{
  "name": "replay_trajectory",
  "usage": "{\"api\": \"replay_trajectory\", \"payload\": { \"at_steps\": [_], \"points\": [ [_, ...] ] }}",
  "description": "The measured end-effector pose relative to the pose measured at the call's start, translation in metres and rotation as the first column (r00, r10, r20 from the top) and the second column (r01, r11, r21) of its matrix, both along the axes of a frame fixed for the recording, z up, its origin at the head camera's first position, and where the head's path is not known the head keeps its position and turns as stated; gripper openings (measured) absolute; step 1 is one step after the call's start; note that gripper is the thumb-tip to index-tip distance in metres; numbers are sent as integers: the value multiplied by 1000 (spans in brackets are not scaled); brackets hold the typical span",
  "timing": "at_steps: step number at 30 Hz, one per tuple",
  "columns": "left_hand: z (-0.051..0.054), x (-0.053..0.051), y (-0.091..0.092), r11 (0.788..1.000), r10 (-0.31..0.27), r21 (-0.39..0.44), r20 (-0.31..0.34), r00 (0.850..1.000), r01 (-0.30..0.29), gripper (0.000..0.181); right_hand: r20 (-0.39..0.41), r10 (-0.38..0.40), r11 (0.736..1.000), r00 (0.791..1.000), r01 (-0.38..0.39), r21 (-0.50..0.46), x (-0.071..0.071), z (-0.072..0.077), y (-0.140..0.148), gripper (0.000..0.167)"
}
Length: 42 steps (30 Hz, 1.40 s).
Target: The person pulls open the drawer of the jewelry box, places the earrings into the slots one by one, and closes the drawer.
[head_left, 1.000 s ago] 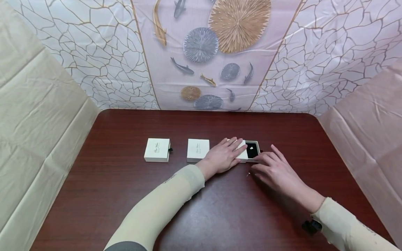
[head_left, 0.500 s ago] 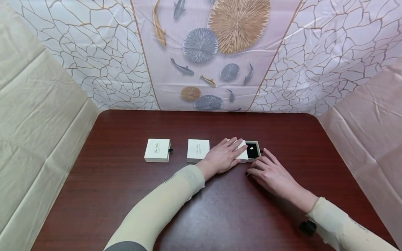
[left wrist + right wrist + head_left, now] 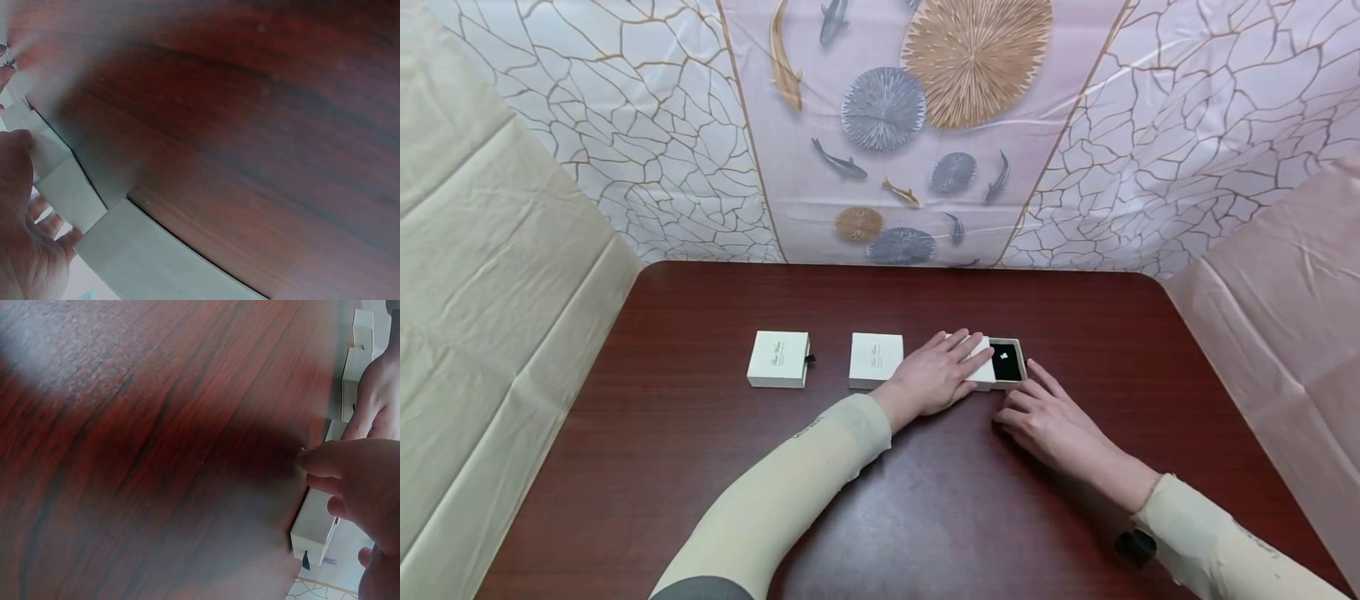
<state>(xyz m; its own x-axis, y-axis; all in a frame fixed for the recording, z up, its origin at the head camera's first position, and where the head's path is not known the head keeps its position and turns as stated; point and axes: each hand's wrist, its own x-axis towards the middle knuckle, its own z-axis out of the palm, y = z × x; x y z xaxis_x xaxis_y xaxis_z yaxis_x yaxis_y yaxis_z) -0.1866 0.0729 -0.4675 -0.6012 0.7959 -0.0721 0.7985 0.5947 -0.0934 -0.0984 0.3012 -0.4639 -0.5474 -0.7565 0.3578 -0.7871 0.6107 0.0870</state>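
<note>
In the head view, my left hand [image 3: 928,371] lies with spread, straight fingers across the white sleeve of the right-hand jewelry box [image 3: 982,372], thumb along its front. Its drawer [image 3: 1022,358] is pulled out to the right. A small silvery stud earring [image 3: 1003,356] sits on the black insert inside. My right hand [image 3: 1052,425] is low over the table, just right of the drawer's front corner. Between its thumb and finger it pinches a tiny shiny earring-like piece [image 3: 9,62], mostly hidden. A black ribbon tab [image 3: 306,560] hangs from the drawer end in the right wrist view.
Two more white boxes stand in line to the left: the middle box [image 3: 876,358] beside my left wrist and the far-left box [image 3: 778,358] with a black tab on its right side. All are on a dark red-brown table [image 3: 880,300]. A patterned cloth [image 3: 880,192] hangs behind it.
A second ago the tiny shiny piece showed beside my right thumb. My right fingers have since come together on it, moving slightly down. My left hand has stayed on the box.
</note>
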Motion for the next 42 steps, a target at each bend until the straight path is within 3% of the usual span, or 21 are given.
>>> {"api": "replay_trajectory", "payload": {
  "at_steps": [11,17,29,42],
  "points": [
    [1,1,-1,1000,0,4,11,1000,0,62,2,-43,999,999,43,15,2,2,0,24],
    [-1,1,0,1000,-3,10,-16,1000,3,62,9,-41,999,999,41,-24,0,-2,-1,17],
    [0,-1,0,1000,1,-1,-22,1000,-1,62,46,-73,997,996,75,-37,8,7,2,29],
    [-1,0,1,1000,1,5,-6,1000,-1,62,23,10,1000,1000,-10,12,1,4,8,19]
  ]
}}
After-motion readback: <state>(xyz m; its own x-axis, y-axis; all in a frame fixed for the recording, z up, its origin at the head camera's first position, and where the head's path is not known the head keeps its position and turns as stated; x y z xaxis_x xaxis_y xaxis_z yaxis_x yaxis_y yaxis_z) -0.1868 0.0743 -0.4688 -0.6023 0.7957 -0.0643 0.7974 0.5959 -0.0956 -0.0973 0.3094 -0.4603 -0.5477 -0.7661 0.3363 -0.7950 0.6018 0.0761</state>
